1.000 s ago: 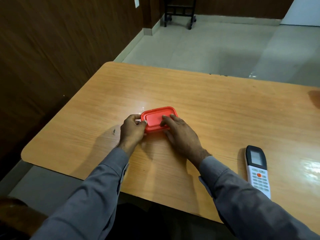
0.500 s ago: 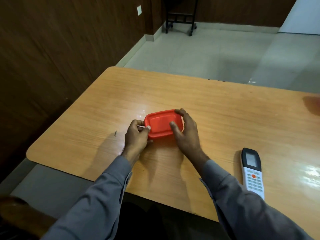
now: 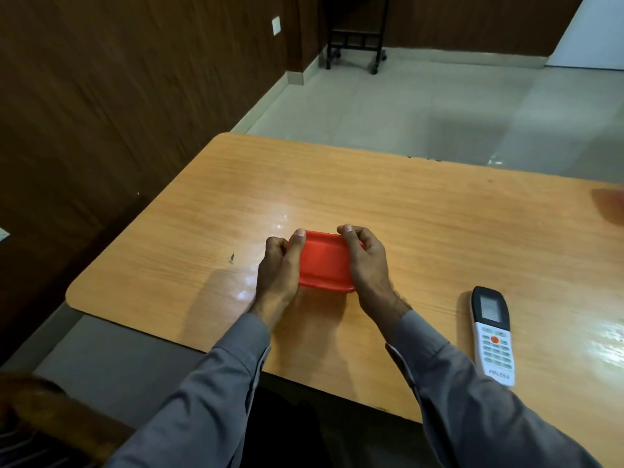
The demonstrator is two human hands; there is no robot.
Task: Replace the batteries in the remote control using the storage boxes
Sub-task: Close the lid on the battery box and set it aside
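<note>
A small red storage box [image 3: 325, 262] with its lid on is tilted up toward me over the wooden table [image 3: 422, 211]. My left hand [image 3: 279, 267] grips its left end, thumb on the top edge. My right hand [image 3: 366, 261] grips its right end, fingers curled over the far corner. What the box holds is hidden. A white remote control [image 3: 493, 336] with a dark screen lies face up on the table to the right of my right forearm, untouched.
The table's left edge and rounded near corner are close to my left elbow. A dark wood-panelled wall runs along the left. A black wheeled stand [image 3: 354, 38] is on the tiled floor far behind. A reddish blur [image 3: 609, 204] sits at the table's right edge.
The red box has gone from flat on the table to tipped up toward me. Both hands have closed around its ends, and my right hand has moved from the lid to the right side.
</note>
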